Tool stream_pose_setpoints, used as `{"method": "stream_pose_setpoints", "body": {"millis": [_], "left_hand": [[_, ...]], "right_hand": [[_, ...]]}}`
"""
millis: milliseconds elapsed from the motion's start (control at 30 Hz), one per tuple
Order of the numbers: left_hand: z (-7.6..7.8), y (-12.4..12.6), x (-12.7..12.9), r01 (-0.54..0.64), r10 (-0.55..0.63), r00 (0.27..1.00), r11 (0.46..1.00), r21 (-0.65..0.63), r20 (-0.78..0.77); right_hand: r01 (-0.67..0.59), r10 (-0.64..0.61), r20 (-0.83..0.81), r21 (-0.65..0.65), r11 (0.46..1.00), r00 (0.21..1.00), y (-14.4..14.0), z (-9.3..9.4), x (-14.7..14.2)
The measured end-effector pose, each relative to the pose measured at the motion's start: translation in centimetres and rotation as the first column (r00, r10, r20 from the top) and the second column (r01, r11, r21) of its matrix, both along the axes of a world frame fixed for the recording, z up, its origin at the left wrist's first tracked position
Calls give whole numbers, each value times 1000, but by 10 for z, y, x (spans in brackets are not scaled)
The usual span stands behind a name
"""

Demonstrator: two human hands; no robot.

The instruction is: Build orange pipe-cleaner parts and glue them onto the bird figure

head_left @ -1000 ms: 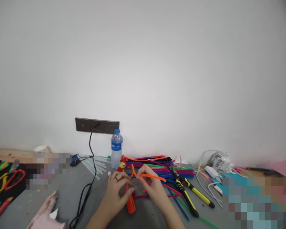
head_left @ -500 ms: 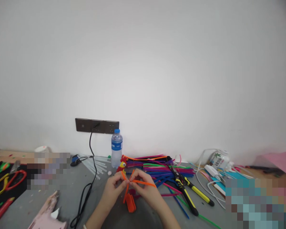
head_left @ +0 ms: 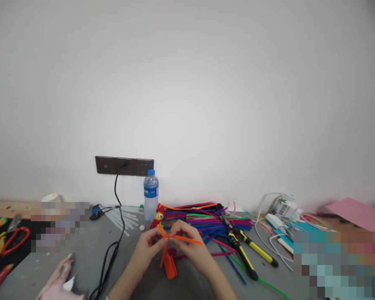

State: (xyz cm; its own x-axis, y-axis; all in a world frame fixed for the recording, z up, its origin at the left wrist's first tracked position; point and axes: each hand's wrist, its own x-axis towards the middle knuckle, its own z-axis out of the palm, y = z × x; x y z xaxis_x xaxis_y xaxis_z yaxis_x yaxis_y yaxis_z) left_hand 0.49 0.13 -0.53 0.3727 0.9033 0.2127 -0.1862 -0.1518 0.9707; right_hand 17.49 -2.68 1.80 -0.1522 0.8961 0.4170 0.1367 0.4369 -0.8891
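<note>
Both hands up front, centre, working on orange chenille stems [head_left: 188, 239]. Left hand [head_left: 147, 246]: thumb and index fingers together, pinching the stems near where they cross. Right hand [head_left: 190, 243]: fingers also clamped on the stems, right beside the left fingertips. One strand runs right across the right hand, another angles down between the hands.

Folded orange piece [head_left: 170, 267] sits just below that strand; can't tell if they touch. Small dark-red round item [head_left: 172, 252] right behind it.

Containers: clear plastic bottle [head_left: 151, 196] upright against the wall, blue cap on, blue label round the middle. Fill level not readable. White container [head_left: 283, 208] far right, palm print and barcode on it, white cables [head_left: 262, 204] around it; contents not visible.

Red-and-yellow bird figure [head_left: 158, 217] stands behind the left hand, near the bottle. Multicolour stem pile [head_left: 203, 223] behind the right hand; yellow-black pliers [head_left: 239, 251] with the head end against the pile, handles toward camera. Translucent sticks [head_left: 123, 216] fanned out left of the bottle on the grey tabletop [head_left: 84, 237]. Black cable [head_left: 116, 189] drops from the wall socket panel [head_left: 108, 165]. Red-and-yellow-handled scissors [head_left: 22, 240] far left.
</note>
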Motion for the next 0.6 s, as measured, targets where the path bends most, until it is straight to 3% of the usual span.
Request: {"method": "stream_pose_setpoints", "body": {"millis": [167, 333, 467, 600], "left_hand": [[5, -4, 1, 0, 0, 1000, 999, -37, 2], [9, -5, -1, 12, -2, 992, 997, 72, -130], [9, -8, -1, 87, -69, 979, 992, 87, -192], [10, -15, 0, 143, -120, 950, 988, 61, -287]], "right_hand": [[-21, 21, 1, -32, 999, 1000, -4, 6, 1], [-92, 93, 25, -34, 995, 995, -1, 3, 10], [-126, 119, -70, -111, 986, 990, 2, -1, 14], [-248, 204, -201, -221, 943, 958, -1, 3, 14]]}}
